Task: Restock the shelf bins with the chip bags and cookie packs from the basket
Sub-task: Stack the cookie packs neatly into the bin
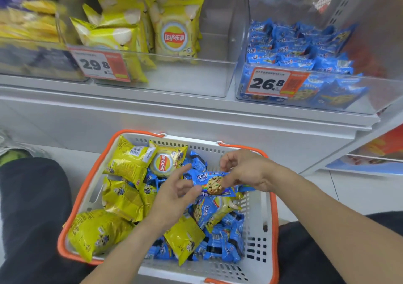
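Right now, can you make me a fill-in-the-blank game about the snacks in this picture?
1. Both hands, the left hand and the right hand, hold one ____ cookie pack.
2. The basket has an ____ rim.
3. The price tag on the cookie bin reads ____.
4. The chip bags in the basket are ____.

Missing words: blue; orange; 26.8; yellow

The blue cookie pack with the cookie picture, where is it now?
In the head view, the blue cookie pack is held between both hands above the white plastic basket, right of centre.
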